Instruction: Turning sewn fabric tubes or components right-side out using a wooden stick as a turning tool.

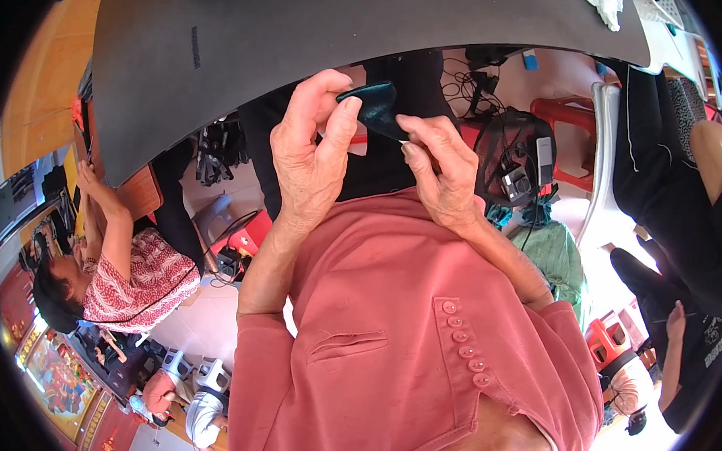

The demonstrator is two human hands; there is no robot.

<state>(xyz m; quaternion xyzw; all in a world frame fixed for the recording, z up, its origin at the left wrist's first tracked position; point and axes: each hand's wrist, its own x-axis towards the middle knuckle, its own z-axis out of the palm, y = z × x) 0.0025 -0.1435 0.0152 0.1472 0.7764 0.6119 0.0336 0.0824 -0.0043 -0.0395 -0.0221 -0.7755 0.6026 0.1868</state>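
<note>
A small piece of dark green, shiny, velvet-like cloth (378,104) is stretched between my two hands, in front of my body by the near edge of the dark table (368,24). My left hand (313,151) pinches its upper left corner between thumb and fingers. At the cloth's lower right end, my right hand (445,165) is closed with thumb against forefinger. A tiny pale tip shows by that thumb; what it belongs to is too small to make out.
Crumpled white tissue (603,1) lies at the table's far right. Beyond my right arm are a black mesh bag (507,159) with devices, a red stool (570,132) and cables. A person in a patterned red shirt (142,279) sits to the left; others are around.
</note>
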